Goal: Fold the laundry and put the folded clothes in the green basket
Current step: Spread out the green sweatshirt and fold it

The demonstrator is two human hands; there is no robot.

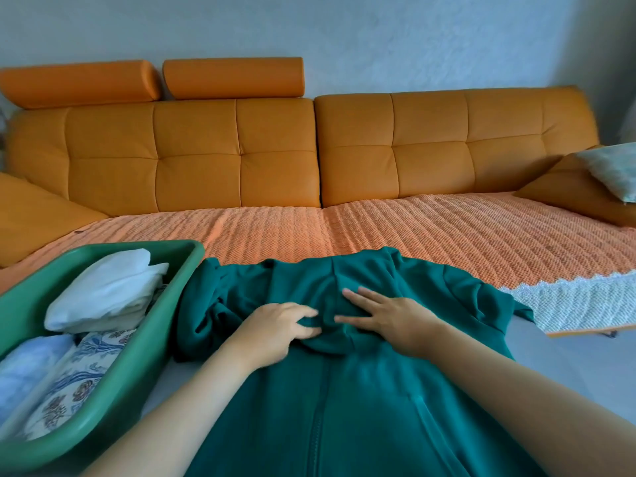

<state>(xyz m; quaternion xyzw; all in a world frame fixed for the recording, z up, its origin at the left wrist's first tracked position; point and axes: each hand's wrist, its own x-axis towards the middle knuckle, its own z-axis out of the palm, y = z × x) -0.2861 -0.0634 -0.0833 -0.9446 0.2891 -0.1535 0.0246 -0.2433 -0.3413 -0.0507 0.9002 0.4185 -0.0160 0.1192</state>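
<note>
on the sofa's front edge, the teal garment [344, 390] lies spread beside the green basket [144, 339], its upper part bunched. i judge the loose left sleeve could stay crumpled under a fold, or the cloth could slide off toward me. my left hand [275, 330] pinches a ridge of fabric with curled fingers; my right hand [389, 315] presses flat, fingers spread, gripping nothing.

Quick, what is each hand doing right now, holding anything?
Left hand: fingers curled, pinching a fold of the teal garment.
Right hand: open and flat, fingers spread, pressing on the same garment, gripping nothing.
</note>
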